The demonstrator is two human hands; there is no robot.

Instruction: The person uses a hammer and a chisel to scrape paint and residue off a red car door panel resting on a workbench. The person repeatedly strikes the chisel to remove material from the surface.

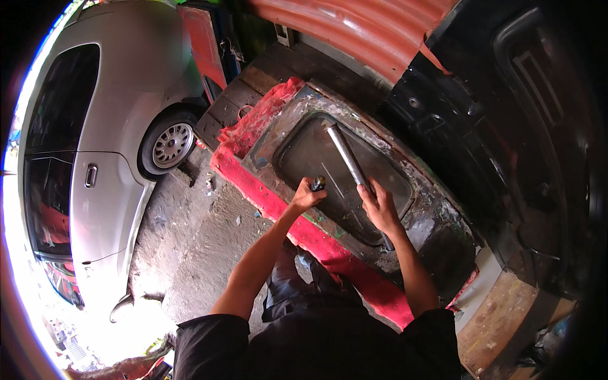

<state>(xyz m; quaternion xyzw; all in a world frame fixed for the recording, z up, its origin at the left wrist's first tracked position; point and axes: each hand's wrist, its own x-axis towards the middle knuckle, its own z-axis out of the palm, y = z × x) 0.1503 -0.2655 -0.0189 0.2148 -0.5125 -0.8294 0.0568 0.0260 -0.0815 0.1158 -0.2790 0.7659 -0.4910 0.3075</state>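
Note:
My left hand (pixel 306 196) is closed around a short dark handle (pixel 318 183) with a yellowish patch; whether a shaft extends from it cannot be made out. My right hand (pixel 381 209) grips a long silver metal bar (pixel 342 149), tilted up and to the left, its darker lower end showing below the fist. Both hands are over a worn vehicle panel (pixel 424 231) with patchy, flaking paint. Within it lies a rounded rectangular grey recess (pixel 373 163). A thin light streak crosses this recess between my hands.
Red cloth (pixel 250 183) lies under the panel, on a wooden plank bench (pixel 237 101). A silver car (pixel 120 82) stands at left on the concrete floor (pixel 196 234). Large black body panels (pixel 481 126) lean at right. Orange corrugated sheet (pixel 354 28) is behind; a wooden board (pixel 497 310) is lower right.

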